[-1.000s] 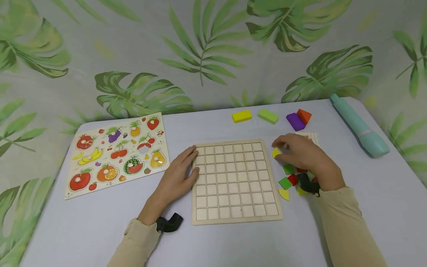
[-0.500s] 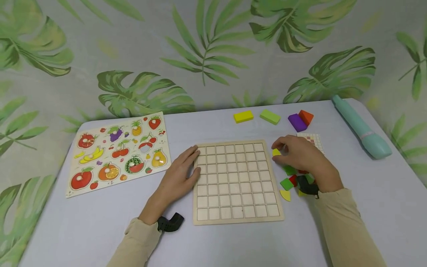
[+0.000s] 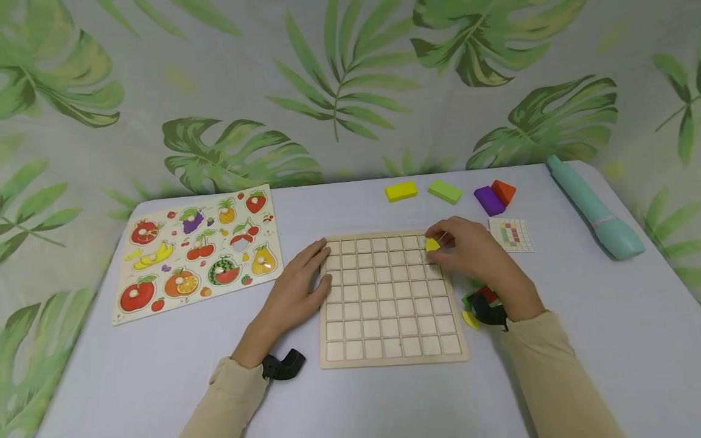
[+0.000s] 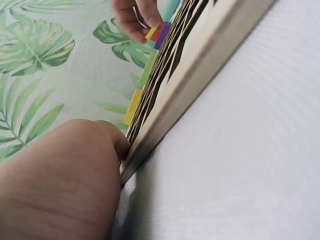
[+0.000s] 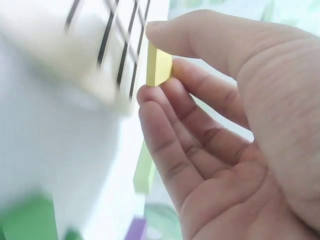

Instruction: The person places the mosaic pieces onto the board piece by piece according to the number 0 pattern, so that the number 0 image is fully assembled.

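Observation:
A wooden grid board (image 3: 390, 292) lies flat in the middle of the table. My left hand (image 3: 297, 286) rests along its left edge, fingers fairly straight, fingertips on the frame. Between thumb and fingers my right hand (image 3: 465, 246) pinches a small yellow piece (image 3: 432, 244), held over the board's upper right corner. The right wrist view shows the yellow piece (image 5: 158, 67) as a flat, thin tile between thumb tip and fingertips. Right of the board is a loose pile of small red, green and yellow pieces (image 3: 489, 296), partly hidden by my right wrist and its camera.
A card with a coloured grid pattern (image 3: 512, 235) lies right of my right hand. Behind stand a yellow block (image 3: 401, 191), a light green block (image 3: 445, 191), a purple block (image 3: 489, 201) and an orange block (image 3: 504, 192). A fruit puzzle (image 3: 199, 255) lies left, a teal tapered object (image 3: 597, 210) right.
My right hand has moved left from the pile to over the board's upper right corner, carrying the yellow piece. The pattern card is now uncovered. My left hand stays at the board's edge.

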`<action>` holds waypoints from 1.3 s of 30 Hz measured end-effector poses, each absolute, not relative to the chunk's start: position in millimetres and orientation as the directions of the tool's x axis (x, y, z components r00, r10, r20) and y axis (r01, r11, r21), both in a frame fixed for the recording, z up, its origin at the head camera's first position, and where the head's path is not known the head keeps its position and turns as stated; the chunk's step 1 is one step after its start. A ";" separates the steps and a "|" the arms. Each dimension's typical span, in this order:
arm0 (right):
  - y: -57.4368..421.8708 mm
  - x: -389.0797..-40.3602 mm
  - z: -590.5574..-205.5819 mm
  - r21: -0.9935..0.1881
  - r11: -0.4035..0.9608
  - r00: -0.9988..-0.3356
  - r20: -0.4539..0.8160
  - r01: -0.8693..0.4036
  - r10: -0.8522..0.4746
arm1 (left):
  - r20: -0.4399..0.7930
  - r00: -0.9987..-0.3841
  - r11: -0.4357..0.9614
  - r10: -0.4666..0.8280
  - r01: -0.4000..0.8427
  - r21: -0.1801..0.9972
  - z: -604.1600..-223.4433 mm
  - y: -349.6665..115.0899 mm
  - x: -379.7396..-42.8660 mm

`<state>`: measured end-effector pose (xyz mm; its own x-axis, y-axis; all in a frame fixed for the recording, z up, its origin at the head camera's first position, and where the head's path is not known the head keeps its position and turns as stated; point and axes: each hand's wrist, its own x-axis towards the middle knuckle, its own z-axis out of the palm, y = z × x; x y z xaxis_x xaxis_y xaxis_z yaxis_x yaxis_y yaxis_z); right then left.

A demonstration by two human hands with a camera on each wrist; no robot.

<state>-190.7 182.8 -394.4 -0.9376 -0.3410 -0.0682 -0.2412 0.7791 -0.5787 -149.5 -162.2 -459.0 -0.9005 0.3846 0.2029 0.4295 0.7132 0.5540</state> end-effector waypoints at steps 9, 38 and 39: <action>144.7 -191.8 -393.1 -0.622 0.729 -0.919 -0.037 -0.287 -0.393 | 0.213 -0.901 0.719 0.378 0.430 0.546 -460.8 -161.0 -150.6; 83.3 -182.4 -418.7 -0.623 0.714 -0.923 0.031 -0.318 -0.384 | 0.218 -0.898 0.717 0.383 0.437 0.543 -460.0 -160.7 -148.8; 82.7 -182.7 -419.8 -0.620 0.717 -0.924 0.031 -0.318 -0.382 | 0.217 -0.898 0.718 0.383 0.437 0.542 -460.2 -160.7 -148.9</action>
<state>-182.7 82.7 -419.8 -0.9237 -0.3819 0.0313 -0.3175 0.7171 -0.6205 -148.9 -160.7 -460.2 -0.8980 0.3826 0.2173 0.4370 0.7179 0.5419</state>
